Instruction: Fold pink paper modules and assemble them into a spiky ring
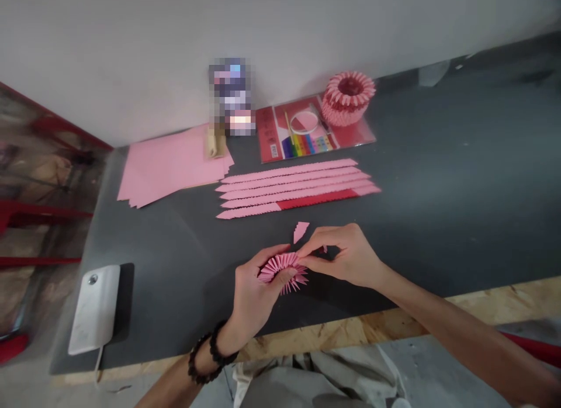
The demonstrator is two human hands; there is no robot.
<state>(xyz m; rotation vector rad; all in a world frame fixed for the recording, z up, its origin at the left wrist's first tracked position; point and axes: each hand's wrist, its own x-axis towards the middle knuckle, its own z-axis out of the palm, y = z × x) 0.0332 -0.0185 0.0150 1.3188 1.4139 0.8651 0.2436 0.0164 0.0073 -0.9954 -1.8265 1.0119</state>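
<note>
My left hand (253,291) is curled around a fan-shaped cluster of folded pink paper pieces (284,270), held just above the dark mat (438,209). My right hand (346,255) pinches the right end of the same cluster with thumb and forefinger. A small loose pink folded piece (300,231) lies on the mat just beyond my fingers. Farther back lie several long rows of stacked pink pieces (298,186), the nearest row partly red.
A stack of pink paper sheets (170,162) lies at back left. A round pink-and-red paper basket (348,97) stands on a red packet (307,133) near the wall. A white power bank (94,308) rests at the mat's left front. The wooden table edge (482,306) runs below.
</note>
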